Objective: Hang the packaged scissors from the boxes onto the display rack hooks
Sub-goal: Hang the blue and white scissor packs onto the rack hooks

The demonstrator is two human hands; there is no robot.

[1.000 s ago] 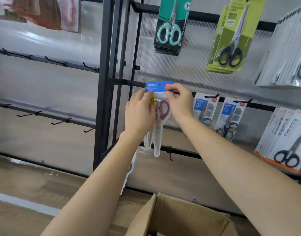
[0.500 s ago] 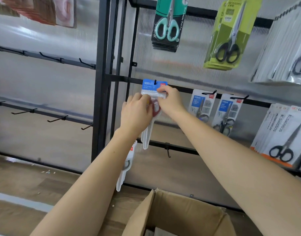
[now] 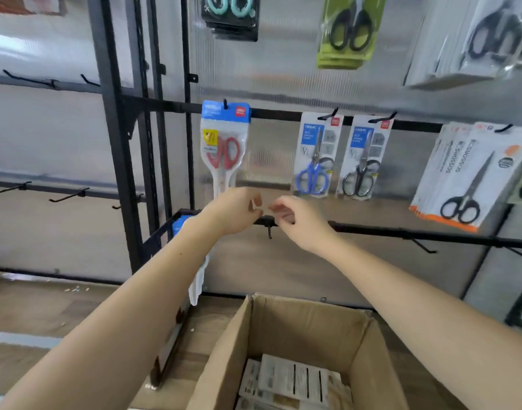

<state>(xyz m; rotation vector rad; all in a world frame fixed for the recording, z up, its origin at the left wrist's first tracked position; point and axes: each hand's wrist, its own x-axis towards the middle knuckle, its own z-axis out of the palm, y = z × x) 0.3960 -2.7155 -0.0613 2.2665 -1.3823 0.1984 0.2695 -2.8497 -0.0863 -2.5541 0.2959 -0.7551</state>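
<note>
A packaged pair of red-handled scissors with a blue header card hangs from a hook on the rack's middle bar. My left hand is just below it, fingers loosely curled, and hides the pack's lower tip. My right hand hovers beside it, also loosely curled and holding nothing. Both hands are in front of the lower bar. Another blue-topped pack hangs low, mostly hidden behind my left forearm. The open cardboard box below holds more packs.
Blue-handled and black-handled scissor packs hang to the right, then a thick stack. Teal, green and white packs fill the top row. Bare hooks stick out of the lower bar and of the left rack.
The red scissors pack went onto the hook and now hangs free. Both hands let go of it and dropped down to the level of the lower bar.
</note>
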